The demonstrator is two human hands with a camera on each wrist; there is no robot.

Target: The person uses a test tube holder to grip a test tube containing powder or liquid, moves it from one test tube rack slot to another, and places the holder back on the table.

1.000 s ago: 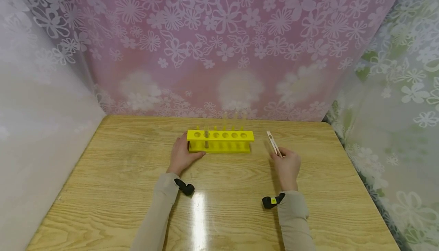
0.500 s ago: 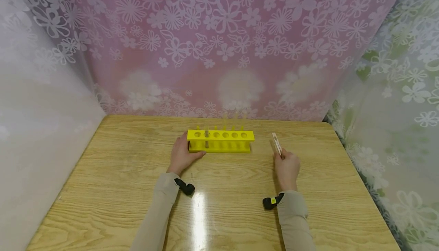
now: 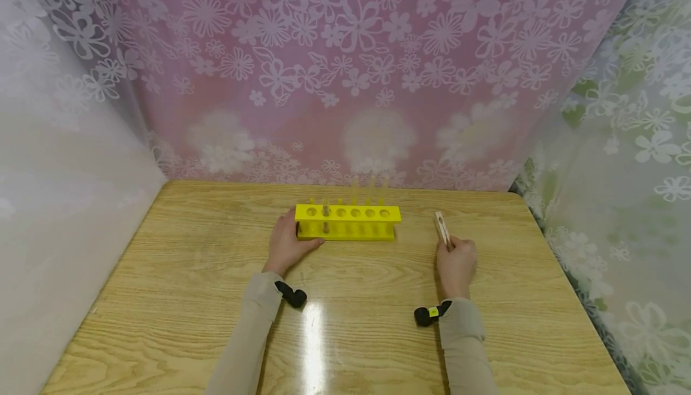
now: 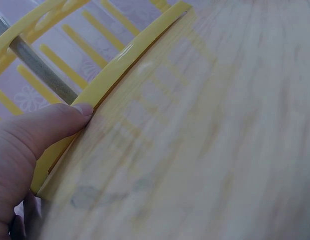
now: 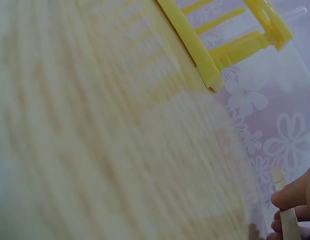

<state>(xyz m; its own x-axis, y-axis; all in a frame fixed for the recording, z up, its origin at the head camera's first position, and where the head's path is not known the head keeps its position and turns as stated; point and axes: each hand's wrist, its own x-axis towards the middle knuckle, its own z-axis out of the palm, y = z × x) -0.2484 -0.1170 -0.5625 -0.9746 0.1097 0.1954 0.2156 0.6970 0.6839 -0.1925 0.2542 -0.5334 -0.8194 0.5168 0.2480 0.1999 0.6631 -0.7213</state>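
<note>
A yellow test tube rack [image 3: 372,213] stands upright at the back middle of the table. My left hand [image 3: 286,245] grips its left end. In the left wrist view the thumb [image 4: 54,120] presses the front edge of the rack's base [image 4: 122,57]; the fingers behind are mostly hidden. One glass test tube [image 4: 42,70] with greyish contents sits in the second hole from the left. To the right of the rack, my right hand [image 3: 457,266] holds a wooden test tube holder [image 3: 441,226], its far end pointing away from me. That holder is partly cut off in the right wrist view.
Yellow pegs [image 3: 381,201] rise along the rack's back, with faint clear tubes above some at the right. A pink flowered curtain [image 3: 324,137] hangs behind the wooden table [image 3: 372,323]. A pale sheet [image 3: 65,203] closes the left side, a flowered one [image 3: 637,233] the right.
My right hand has shifted a little to the right with the test tube holder, moving it away from the rack and turning its far end leftward less. The left hand stays in place on the rack.
</note>
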